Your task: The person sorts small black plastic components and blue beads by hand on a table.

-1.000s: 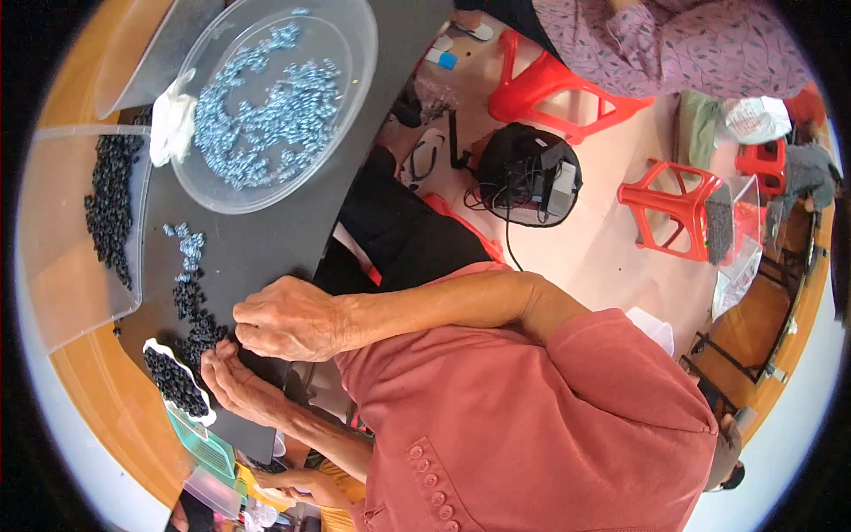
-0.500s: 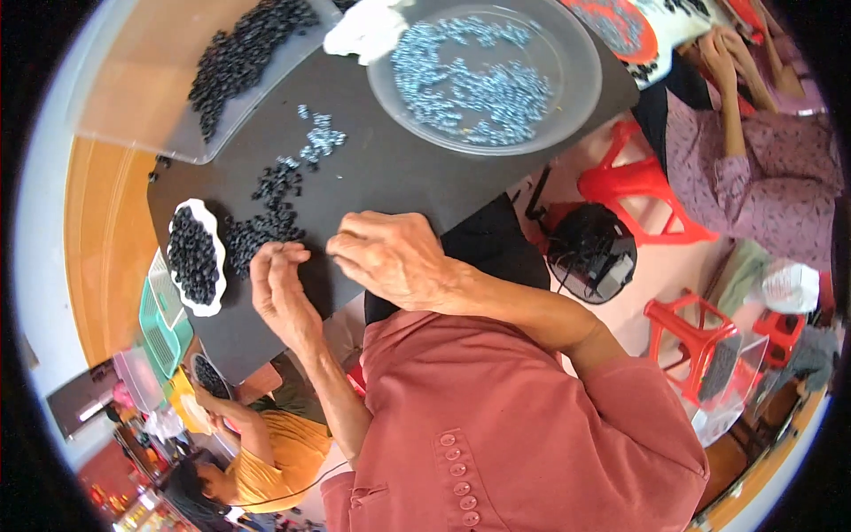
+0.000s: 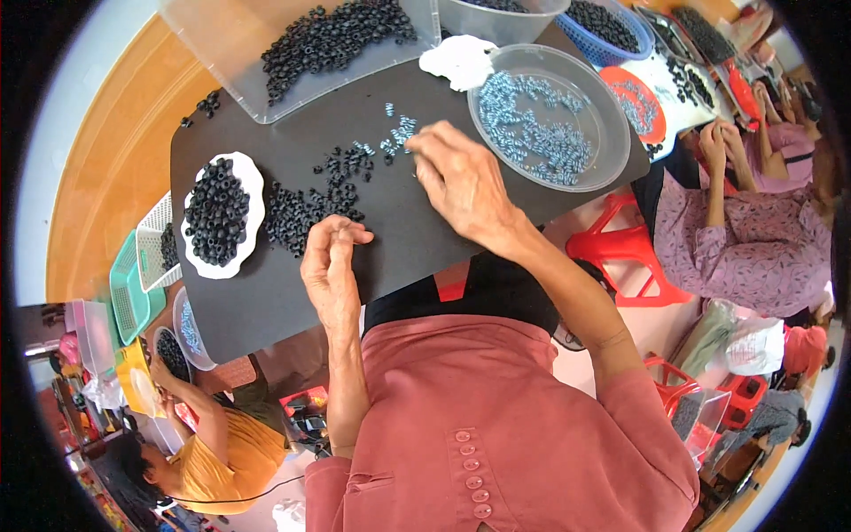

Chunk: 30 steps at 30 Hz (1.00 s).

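Note:
My left hand is closed beside the pile of small black ring-shaped parts, thumb and fingers drawn together at the tips. Whatever they hold is too small to make out. Farther right, my right hand has its fingertips bent together at a small heap of loose silvery-blue springs on the dark tabletop; anything pinched there is hidden. A white scalloped dish heaped with black parts stands left of the pile. Many more springs lie in a round clear plastic basin at the right.
A clear bin of black parts stands at the back, beside a crumpled white cloth. A blue basket and an orange-red tray are at the far right. Co-workers sit at both sides. A red stool stands right of the table.
My right hand has moved away from my left, rightward and farther out to the loose springs. The left stays near the black pile. The whole view has shifted, showing more of the far side.

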Tool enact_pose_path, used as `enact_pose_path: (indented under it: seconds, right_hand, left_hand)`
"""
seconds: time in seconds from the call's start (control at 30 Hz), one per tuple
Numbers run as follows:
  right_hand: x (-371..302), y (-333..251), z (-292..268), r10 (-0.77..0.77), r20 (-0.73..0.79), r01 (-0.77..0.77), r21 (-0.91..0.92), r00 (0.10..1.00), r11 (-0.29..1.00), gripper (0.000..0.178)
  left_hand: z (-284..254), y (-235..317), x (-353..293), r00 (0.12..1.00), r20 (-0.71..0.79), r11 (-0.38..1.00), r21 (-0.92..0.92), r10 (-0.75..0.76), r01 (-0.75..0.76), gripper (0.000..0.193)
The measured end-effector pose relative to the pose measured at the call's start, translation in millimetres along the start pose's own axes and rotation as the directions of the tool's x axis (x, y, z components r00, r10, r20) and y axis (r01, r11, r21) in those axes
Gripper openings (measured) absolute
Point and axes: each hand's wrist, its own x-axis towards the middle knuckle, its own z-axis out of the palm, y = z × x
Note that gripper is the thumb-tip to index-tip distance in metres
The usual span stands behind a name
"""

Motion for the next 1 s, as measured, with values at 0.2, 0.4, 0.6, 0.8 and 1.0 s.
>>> enact_pose_path:
  seconds: [0.2,0.4,0.6,0.8,1.0]
  right_hand:
    - [13,24,21,-0.055,0.105,0.07,-0.148,0.993,0.986,0.015]
    - [15,21,19,0.081,0.066,-0.08,-0.015,0.995,0.997,0.021]
    - [28,27,28,0.069,0.07,-0.05,-0.248,0.995,0.967,0.026]
    - [23,25,29,0.097,0.099,-0.083,-0.139,0.99,0.987,0.023]
    - [28,18,28,-0.03,0.133,0.043,-0.099,0.991,0.994,0.012]
  left_hand:
    - [-3,-1,1,0.998,0.054,1.0,0.01,-0.027,0.027,0.013]
    - [-5,-2,0,0.998,0.064,1.0,0.026,-0.017,0.016,0.013]
    - [-4,-2,0,0.997,0.076,1.0,0.022,-0.005,0.004,0.013]
    - [-4,-3,-1,0.998,0.07,1.0,0.009,-0.003,0.002,0.013]
    - [-3,-1,1,0.997,0.073,1.0,0.011,-0.026,0.025,0.013]
